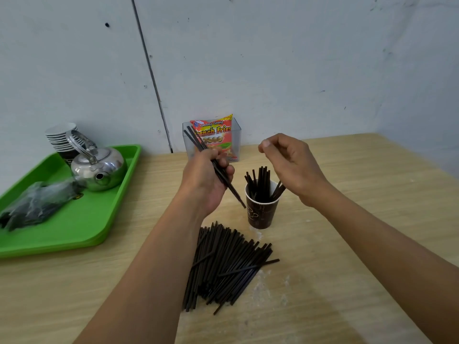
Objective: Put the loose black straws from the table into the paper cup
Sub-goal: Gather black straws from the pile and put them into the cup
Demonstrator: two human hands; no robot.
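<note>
A dark brown paper cup (262,212) stands upright mid-table with several black straws (260,181) poking out of it. A large pile of loose black straws (224,265) lies on the table just in front of the cup. My left hand (207,181) hovers left of the cup, closed around a small bunch of black straws (198,142) tilted with their lower ends near the cup's rim. My right hand (289,162) hangs above and right of the cup, fingers loosely curled, with nothing visible in it.
A green tray (74,224) at the left carries a steel kettle (99,170), stacked paper cups (62,139) and a plastic bag of dark items (37,204). A clear box with a snack packet (213,139) stands against the wall behind the cup.
</note>
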